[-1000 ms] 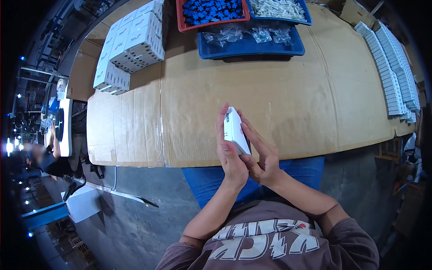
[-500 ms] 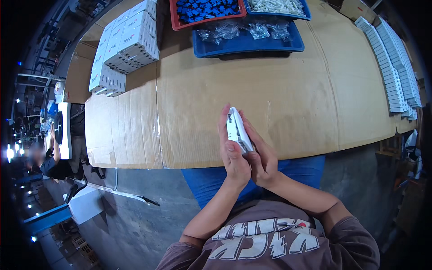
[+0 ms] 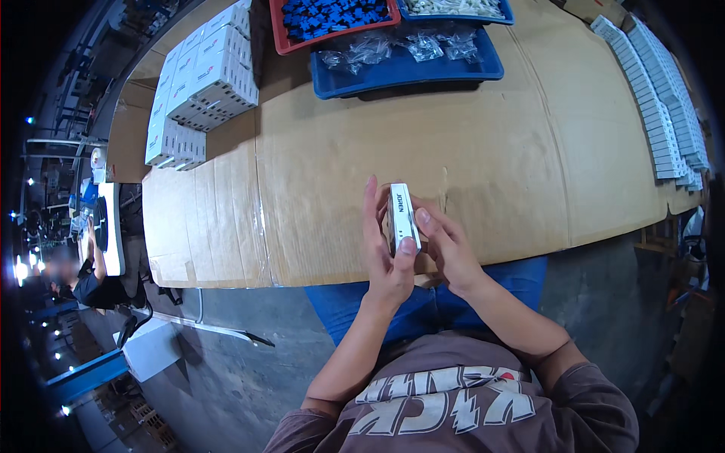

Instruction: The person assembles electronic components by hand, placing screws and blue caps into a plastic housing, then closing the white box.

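A small white box (image 3: pixel 402 215) with dark print on its narrow upper face stands between my two hands, just above the table's near edge. My left hand (image 3: pixel 385 257) holds it from the left, the thumb pressed on its near end and the fingers stretched along its far-left side. On the other side my right hand (image 3: pixel 453 253) curls round the box, with its fingertips reaching behind the far right edge and its thumb close beside the face. The lower part of the box is hidden by my hands.
Cardboard covers the table (image 3: pixel 340 158). Stacked white boxes (image 3: pixel 208 75) stand at the far left; rows of white boxes (image 3: pixel 649 98) line the right edge. Ahead are a red tray (image 3: pixel 281 34) of blue parts and blue trays (image 3: pixel 408 84) with bagged and pale parts. Another person (image 3: pixel 91 275) sits far left.
The box has turned so that its printed narrow face points up. My hands have parted from their pressed-together grip, and my right hand has shifted slightly to the right.
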Motion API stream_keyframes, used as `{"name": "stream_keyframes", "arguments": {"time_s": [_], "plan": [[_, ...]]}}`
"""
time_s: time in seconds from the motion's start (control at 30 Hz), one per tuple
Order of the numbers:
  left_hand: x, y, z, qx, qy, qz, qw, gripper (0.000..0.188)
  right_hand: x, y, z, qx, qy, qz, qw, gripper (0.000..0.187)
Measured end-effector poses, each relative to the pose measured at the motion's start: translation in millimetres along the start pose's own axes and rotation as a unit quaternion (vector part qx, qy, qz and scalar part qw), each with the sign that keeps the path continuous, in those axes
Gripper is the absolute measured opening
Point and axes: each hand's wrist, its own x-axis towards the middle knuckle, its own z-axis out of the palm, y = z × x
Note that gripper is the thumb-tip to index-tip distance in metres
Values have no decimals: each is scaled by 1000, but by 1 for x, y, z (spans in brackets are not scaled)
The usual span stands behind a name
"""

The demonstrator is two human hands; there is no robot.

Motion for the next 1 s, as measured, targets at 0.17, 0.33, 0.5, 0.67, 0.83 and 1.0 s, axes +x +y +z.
{"name": "stream_keyframes", "arguments": {"time_s": [0.17,0.33,0.5,0.67,0.83,1.0], "plan": [[1,-5,1,73,-38,47,995,91,-3,-9,9,-23,29,4,999,54],[3,-7,-1,159,-37,88,983,92,-6,2,11,14,34,-10,999,55],[-3,-16,-7,162,-5,92,983,93,-10,4,24,25,33,-3,999,57],[-3,-11,-5,144,30,78,986,82,-13,17,22,-34,20,-76,996,49],[-4,-19,-8,135,40,108,984,76,-22,18,18,-102,27,-71,992,46],[-4,-23,-6,120,45,124,984,78,-20,19,18,-141,23,-85,986,45]]}}
